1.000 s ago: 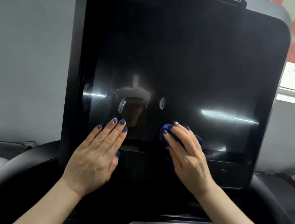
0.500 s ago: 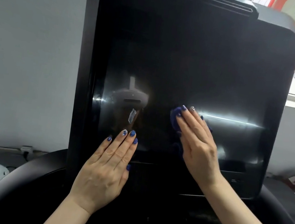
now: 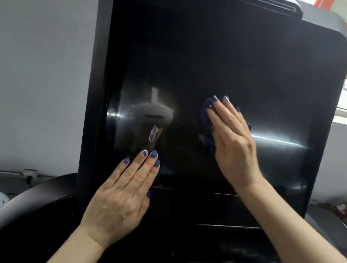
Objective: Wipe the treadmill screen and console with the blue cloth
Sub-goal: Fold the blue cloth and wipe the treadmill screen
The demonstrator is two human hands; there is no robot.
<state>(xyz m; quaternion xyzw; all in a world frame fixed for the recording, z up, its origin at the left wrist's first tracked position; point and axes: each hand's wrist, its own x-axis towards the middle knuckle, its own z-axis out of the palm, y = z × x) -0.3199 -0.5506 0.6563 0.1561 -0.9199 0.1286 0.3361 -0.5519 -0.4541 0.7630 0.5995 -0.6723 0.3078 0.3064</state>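
The Precor treadmill screen (image 3: 230, 72) fills the view; the left hand (image 3: 123, 199) lies flat, fingers spread, steadying its lower edge; the right hand (image 3: 231, 136) presses the bunched blue cloth (image 3: 206, 113) mid-screen. Uneven pressure could leave streaks

The right hand (image 3: 230, 142) has moved up the dark screen (image 3: 219, 71). A second ago it was low down, near the bottom edge of the glass. Now it is close to the middle, and its fingertips (image 3: 225, 99) reach higher than the bright streak of light on the right. The blue cloth (image 3: 205, 113) went up with it, pressed flat under the palm. Less of the cloth shows now, just a bit by the fingers and maybe a small edge on the far side, which is hard to see. The whole picture has also slid a little to the right.
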